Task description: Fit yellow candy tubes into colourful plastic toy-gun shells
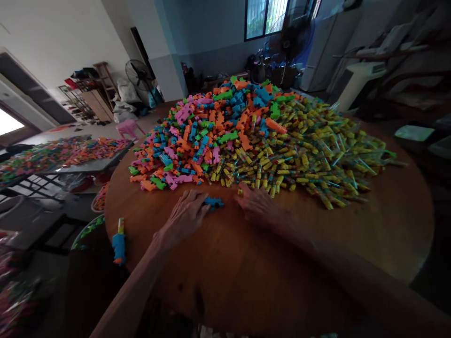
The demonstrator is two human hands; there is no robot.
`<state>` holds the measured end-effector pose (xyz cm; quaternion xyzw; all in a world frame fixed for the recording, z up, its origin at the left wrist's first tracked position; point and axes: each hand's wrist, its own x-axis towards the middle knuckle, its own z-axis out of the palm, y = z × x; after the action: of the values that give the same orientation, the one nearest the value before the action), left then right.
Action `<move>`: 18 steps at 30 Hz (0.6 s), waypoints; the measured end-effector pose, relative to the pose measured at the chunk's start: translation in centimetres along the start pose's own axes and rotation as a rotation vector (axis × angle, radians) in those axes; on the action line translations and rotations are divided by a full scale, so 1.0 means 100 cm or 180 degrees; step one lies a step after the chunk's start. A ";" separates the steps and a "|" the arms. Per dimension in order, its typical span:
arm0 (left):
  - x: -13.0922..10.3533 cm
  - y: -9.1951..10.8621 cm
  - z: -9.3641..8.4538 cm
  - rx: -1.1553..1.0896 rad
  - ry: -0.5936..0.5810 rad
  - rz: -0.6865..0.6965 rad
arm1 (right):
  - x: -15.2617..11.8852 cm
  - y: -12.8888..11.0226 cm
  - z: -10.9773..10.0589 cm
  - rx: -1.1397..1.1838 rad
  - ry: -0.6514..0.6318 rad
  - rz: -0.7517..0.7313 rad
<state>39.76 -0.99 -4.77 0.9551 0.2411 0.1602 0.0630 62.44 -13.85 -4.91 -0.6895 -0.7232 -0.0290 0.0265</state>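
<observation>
A fan (138,76) stands past the round wooden counter (380,220); left hand (188,209) holds a blue toy (214,202); right hand (256,204), I can't tell.

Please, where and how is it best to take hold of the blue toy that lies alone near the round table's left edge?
Probably by its blue body, with the left hand coming from above, thumb and fingers across the two long sides. The body looks like its broadest part; the yellow tube at the far end is narrower.
</observation>
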 end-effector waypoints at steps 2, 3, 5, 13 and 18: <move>0.008 -0.003 0.004 0.0002 -0.0205 -0.0051 | -0.011 -0.003 0.002 0.0035 0.0039 -0.0081; 0.009 -0.005 0.005 -0.0020 -0.0240 -0.0096 | -0.016 -0.003 0.003 0.0105 0.0070 -0.0131; 0.009 -0.007 0.007 -0.0083 -0.0232 -0.0269 | -0.027 -0.005 0.003 0.0346 0.0179 -0.0203; 0.006 0.008 0.007 0.0323 0.0110 -0.0971 | -0.024 -0.011 0.000 0.0576 0.0496 0.0240; -0.005 0.012 0.003 -0.0161 -0.0031 -0.0852 | -0.017 -0.004 0.007 0.0452 0.0270 0.0347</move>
<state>39.97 -2.27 -4.95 0.9133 0.3620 0.1518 0.1090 62.09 -15.51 -5.70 -0.7223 -0.6831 -0.0052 0.1074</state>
